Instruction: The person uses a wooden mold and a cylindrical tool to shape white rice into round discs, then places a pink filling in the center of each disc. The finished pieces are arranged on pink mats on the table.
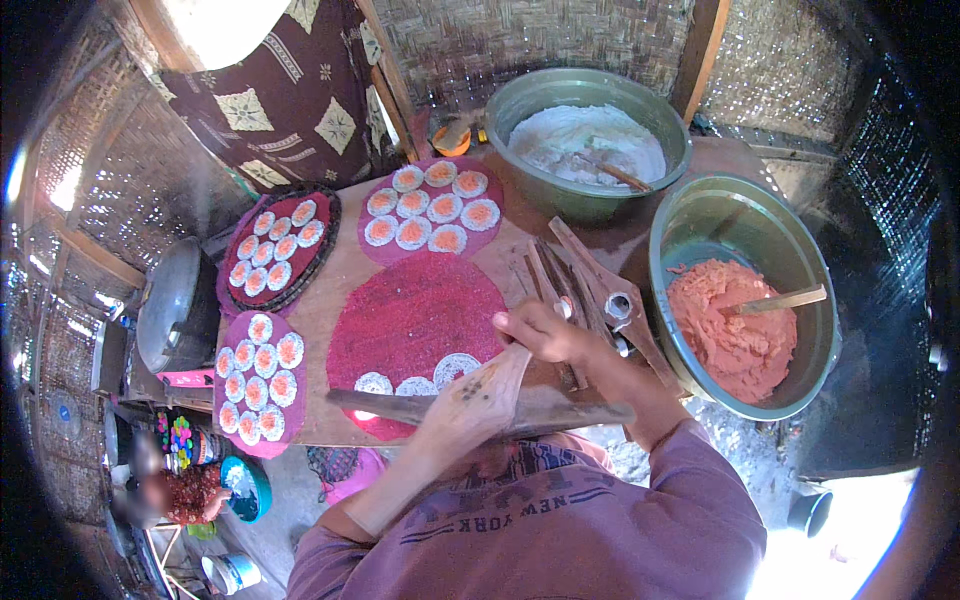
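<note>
My right hand (545,333) is closed, its fingers curled and thumb out, over the end of my left hand (492,388). What it grips, if anything, is hidden. My left hand reaches across a long dark wooden bar (575,418) near the table's front edge; its fingers are hidden. Beneath and beyond lies a round red cloth (415,310) with several white rounds (457,367) along its near side, partly covered by the bar. Just right of my hands lie several wooden paddle-like tools (600,285), one with a metal ring (619,305).
Pink cloths bear orange-topped white rounds at the back (412,204), left (258,385) and on a dark-rimmed tray (275,245). Green basins hold white powder (590,140) and orange paste (735,330), each with a stick. A lidded pot (170,305) stands left. Another person (190,492) is lower left.
</note>
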The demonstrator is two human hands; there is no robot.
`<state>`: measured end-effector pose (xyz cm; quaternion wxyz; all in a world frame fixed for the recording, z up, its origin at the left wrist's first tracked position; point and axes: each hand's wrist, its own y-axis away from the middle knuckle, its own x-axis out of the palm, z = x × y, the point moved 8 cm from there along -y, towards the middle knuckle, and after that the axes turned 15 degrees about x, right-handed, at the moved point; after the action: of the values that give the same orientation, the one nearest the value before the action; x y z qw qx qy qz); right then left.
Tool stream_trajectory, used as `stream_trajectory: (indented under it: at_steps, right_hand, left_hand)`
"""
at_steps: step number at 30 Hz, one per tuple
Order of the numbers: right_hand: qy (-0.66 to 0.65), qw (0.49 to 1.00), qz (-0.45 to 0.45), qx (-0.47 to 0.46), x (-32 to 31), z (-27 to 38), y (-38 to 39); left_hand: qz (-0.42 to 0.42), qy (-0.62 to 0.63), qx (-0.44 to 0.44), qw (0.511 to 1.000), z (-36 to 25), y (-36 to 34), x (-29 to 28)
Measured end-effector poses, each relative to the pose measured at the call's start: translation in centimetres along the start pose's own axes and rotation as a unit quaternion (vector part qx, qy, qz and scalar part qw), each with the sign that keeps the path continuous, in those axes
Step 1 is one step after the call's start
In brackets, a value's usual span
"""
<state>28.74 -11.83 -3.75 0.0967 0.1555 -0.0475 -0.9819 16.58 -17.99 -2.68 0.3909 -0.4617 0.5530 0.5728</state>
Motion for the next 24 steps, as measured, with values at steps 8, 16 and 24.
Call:
stream_trajectory:
  at_steps: [8, 16, 24]
  right_hand:
    - [0.164, 0.835, 0.023, -0.526, 5.6, 22.7, 7.0]
    - [0.045, 0.919, -0.003, -0.393, 3.5, 27.0, 4.5]
    - [-0.181, 0.864, -0.333, -0.331, -13.2, 21.7, -2.9]
  left_hand:
    - [-0.077, 0.316, 0.118, 0.938, 5.6, 2.6, -8.5]
    - [-0.12, 0.274, 0.029, 0.954, 6.7, 10.5, -12.4]
    - [-0.39, 0.012, -0.256, 0.885, 17.3, 23.7, -6.6]
